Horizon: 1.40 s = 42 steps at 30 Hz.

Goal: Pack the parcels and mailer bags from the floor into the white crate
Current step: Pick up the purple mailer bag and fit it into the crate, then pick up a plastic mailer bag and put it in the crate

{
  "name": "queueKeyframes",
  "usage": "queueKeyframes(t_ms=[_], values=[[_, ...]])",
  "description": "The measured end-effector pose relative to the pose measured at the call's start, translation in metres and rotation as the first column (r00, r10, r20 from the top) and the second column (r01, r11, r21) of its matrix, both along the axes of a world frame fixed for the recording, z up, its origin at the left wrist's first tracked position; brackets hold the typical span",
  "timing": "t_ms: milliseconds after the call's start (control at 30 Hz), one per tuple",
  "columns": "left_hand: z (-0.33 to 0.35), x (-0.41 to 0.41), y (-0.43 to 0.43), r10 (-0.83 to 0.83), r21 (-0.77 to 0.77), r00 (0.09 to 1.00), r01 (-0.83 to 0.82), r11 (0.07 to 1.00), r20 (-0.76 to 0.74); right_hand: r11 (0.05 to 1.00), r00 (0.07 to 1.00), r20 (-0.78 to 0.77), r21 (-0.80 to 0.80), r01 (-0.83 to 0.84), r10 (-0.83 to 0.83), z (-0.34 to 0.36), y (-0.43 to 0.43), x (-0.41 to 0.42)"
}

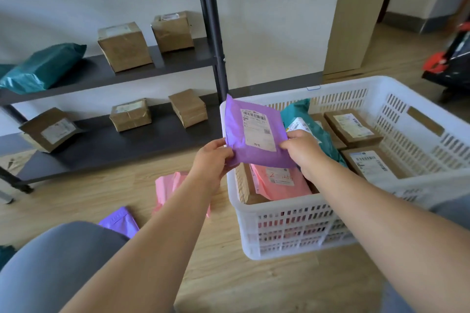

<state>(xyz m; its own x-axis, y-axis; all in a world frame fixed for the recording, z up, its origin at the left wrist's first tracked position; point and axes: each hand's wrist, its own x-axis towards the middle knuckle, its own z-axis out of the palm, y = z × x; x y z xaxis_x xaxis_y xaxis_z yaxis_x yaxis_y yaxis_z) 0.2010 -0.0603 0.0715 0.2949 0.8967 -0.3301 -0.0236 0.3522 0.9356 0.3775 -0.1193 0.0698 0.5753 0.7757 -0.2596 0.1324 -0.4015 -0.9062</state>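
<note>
Both hands hold a purple mailer bag (250,132) with a white label, upright over the left end of the white crate (287,226). My left hand (212,159) grips its lower left corner and my right hand (302,150) its lower right edge. Inside the crate lie a pink mailer bag (282,181), a teal mailer bag (298,114) and several brown parcels (352,127). On the wooden floor left of the crate lie a pink mailer bag (166,189) and another purple mailer bag (119,221), both partly hidden by my left arm and knee.
A dark low shelf unit (106,142) stands at the left with several brown boxes (124,46) and a teal bag (43,66); its black post (211,25) rises just behind the crate. A black and red object (452,58) sits on the floor at the far right.
</note>
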Motion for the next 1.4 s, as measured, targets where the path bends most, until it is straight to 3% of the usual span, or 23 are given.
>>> queueKeyframes(t_ms=[67,133,167,233,300,367,467,533,633,733,833,967,1200,1400], values=[[-0.011,0.005,0.002,0.022,0.137,0.971,0.011,0.991,-0.237,0.998,0.994,0.104,-0.034,0.046,-0.042,-0.004,-0.004,0.007],[-0.016,0.01,-0.004,0.016,0.276,0.89,0.124,0.953,-0.456,0.996,0.98,0.199,-0.084,0.044,-0.026,-0.01,-0.006,0.013],[-0.018,0.013,-0.008,0.023,0.343,0.823,0.212,0.915,-0.568,0.992,0.969,0.247,-0.118,0.035,-0.005,-0.014,-0.006,0.016],[-0.024,0.018,-0.013,0.11,0.454,0.594,0.469,0.757,-0.797,0.979,0.935,0.35,-0.205,0.016,0.058,-0.022,-0.005,0.022],[-0.031,0.02,-0.017,0.243,0.413,0.334,0.697,0.586,-0.91,0.949,0.876,0.455,-0.316,-0.011,0.161,-0.029,-0.006,0.027],[-0.039,0.022,-0.02,0.327,0.294,0.146,0.833,0.468,-0.934,0.92,0.816,0.518,-0.39,-0.041,0.257,-0.036,-0.006,0.028],[-0.048,0.022,-0.024,0.324,0.153,0.027,0.916,0.371,-0.946,0.888,0.746,0.574,-0.458,-0.051,0.339,-0.046,-0.007,0.024],[-0.05,0.021,-0.024,0.277,0.111,0.007,0.925,0.363,-0.961,0.868,0.711,0.593,-0.495,-0.048,0.377,-0.048,-0.008,0.019],[-0.051,0.017,-0.019,0.287,0.278,0.164,0.864,0.42,-0.944,0.868,0.654,0.652,-0.496,-0.014,0.383,-0.046,-0.008,0.016],[-0.052,0.009,-0.012,0.36,0.47,0.323,0.743,0.476,-0.875,0.926,0.656,0.687,-0.374,-0.051,0.314,-0.04,-0.003,0.012],[-0.054,-0.006,-0.003,0.381,0.536,0.378,0.627,0.565,-0.844,0.976,0.729,0.65,-0.177,-0.13,0.215,-0.03,0.004,-0.003],[-0.065,-0.042,0.015,0.381,0.506,0.334,0.554,0.661,-0.862,0.972,0.791,0.58,-0.008,-0.233,0.195,-0.019,0.007,-0.04],[-0.099,-0.13,0.039,0.336,0.389,0.204,0.351,0.852,-0.92,0.923,0.856,0.415,0.089,-0.374,0.307,-0.038,0.024,-0.141],[-0.149,-0.189,0.047,0.204,0.243,0.182,0.228,0.943,-0.962,0.912,0.884,0.228,-0.128,-0.389,0.409,-0.124,0.053,-0.2]])
